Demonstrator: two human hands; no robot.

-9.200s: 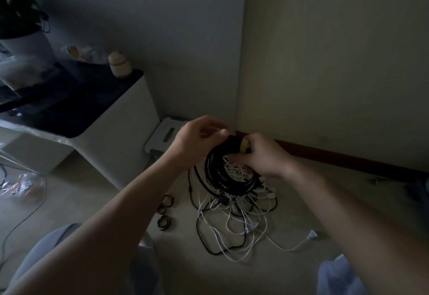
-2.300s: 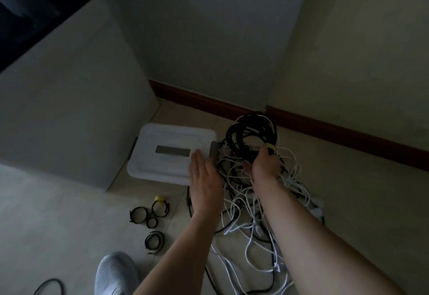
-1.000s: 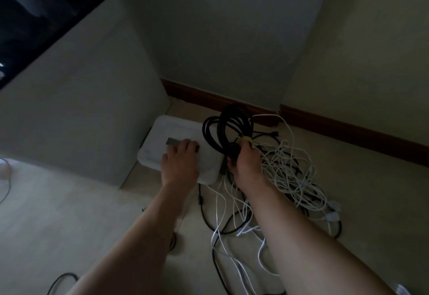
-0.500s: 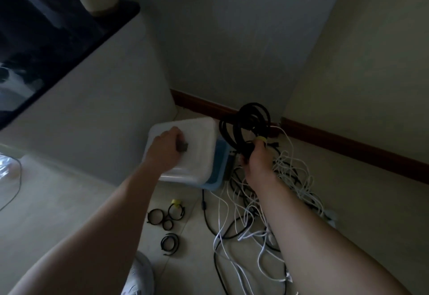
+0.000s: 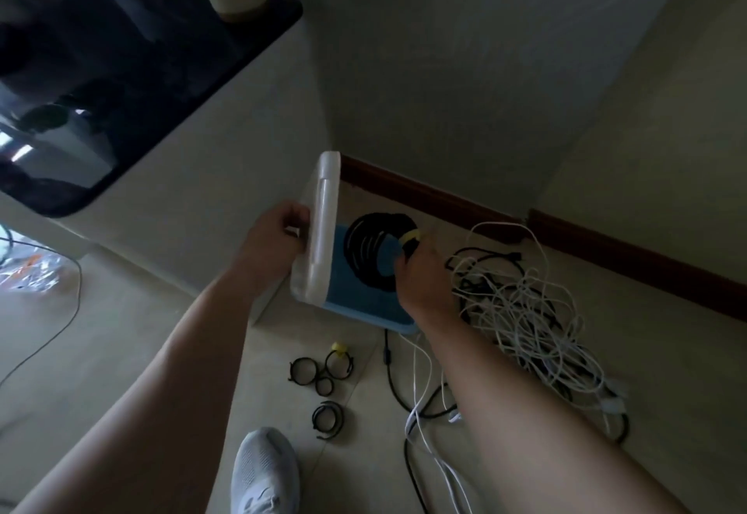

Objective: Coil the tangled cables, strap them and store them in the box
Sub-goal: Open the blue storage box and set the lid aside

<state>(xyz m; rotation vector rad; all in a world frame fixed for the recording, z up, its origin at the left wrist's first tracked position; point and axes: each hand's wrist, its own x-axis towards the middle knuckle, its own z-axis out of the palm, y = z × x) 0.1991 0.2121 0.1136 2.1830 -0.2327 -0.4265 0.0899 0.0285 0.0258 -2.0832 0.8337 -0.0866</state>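
A blue box (image 5: 364, 305) stands on the floor by the wall. My left hand (image 5: 274, 239) grips its white lid (image 5: 319, 230) and holds it tilted up on edge at the box's left side. My right hand (image 5: 424, 275) holds a coiled black cable (image 5: 366, 254) by its yellow strap (image 5: 412, 236), low inside the box's opening. A tangle of white and black cables (image 5: 521, 311) lies on the floor just right of the box.
Several small black strap loops (image 5: 319, 372), one with a yellow tab, lie on the tiles in front of the box. A white cabinet (image 5: 226, 141) with a dark top stands left. A grey shoe (image 5: 264, 473) is at the bottom. Brown skirting (image 5: 606, 246) lines the walls.
My left hand has swung the lid from nearly flat to upright, baring the blue box. My right hand has lowered the strapped black coil from above the tangle into the box.
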